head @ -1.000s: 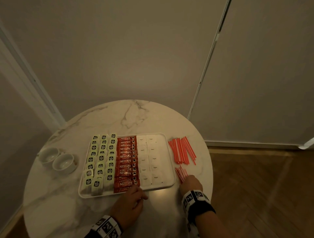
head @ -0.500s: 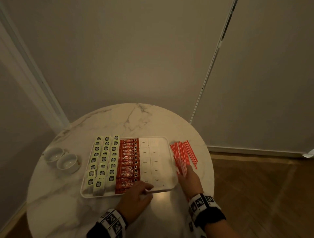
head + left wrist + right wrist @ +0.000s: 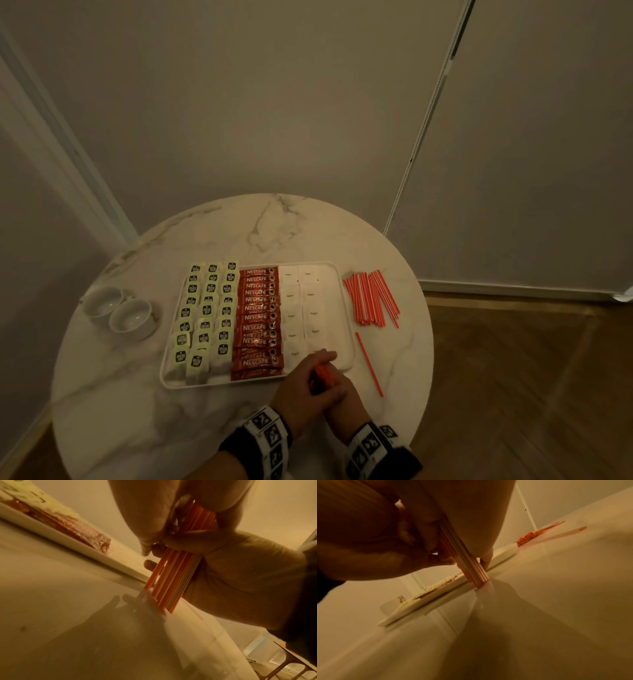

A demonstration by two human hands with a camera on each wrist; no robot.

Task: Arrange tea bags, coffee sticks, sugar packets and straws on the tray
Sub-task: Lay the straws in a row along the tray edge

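A white tray (image 3: 219,384) holds rows of tea bags (image 3: 205,311), red coffee sticks (image 3: 257,318) and white sugar packets (image 3: 301,308). Just in front of the tray's near right corner, my left hand (image 3: 308,373) and right hand (image 3: 337,385) meet around a bundle of red straws (image 3: 322,375). Both hands grip it. The wrist views show the bundle (image 3: 173,580) standing nearly upright, its lower ends (image 3: 477,582) touching the table. A larger pile of straws (image 3: 371,298) lies on the table to the right of the tray. One loose straw (image 3: 369,365) lies nearer me.
The round marble table (image 3: 239,233) stands in a corner between walls. Two white cups (image 3: 116,311) sit left of the tray. The table's right edge runs close to the straw pile, with wooden floor (image 3: 513,377) beyond it.
My right hand has lifted a bundle of straws from beside the tray and brought it to the tray's front. My left hand left the tray edge and joined it. One straw stayed behind.
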